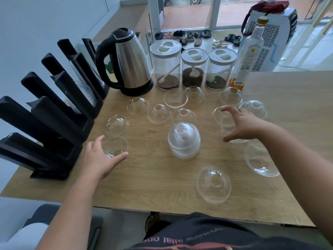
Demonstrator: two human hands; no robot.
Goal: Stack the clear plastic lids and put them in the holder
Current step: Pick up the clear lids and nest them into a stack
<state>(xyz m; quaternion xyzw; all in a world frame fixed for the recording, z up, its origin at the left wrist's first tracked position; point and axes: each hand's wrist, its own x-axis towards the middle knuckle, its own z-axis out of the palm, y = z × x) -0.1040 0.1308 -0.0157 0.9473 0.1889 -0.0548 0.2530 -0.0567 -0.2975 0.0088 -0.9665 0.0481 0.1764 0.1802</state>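
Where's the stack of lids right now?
The stack of lids stands mid-table between the left hand and right hand, touching neither.

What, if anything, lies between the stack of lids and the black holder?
Only bare table separates the stack from the holder. The left hand and two loose lids sit nearby.

Home drinks corner, kettle [129, 62], ingredient jars [192, 68], shoes by door [196, 36]

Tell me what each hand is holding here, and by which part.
Nothing is clearly held. The left hand is open around a lid lying on the table; the right hand is spread above another lid. Contact cannot be told.
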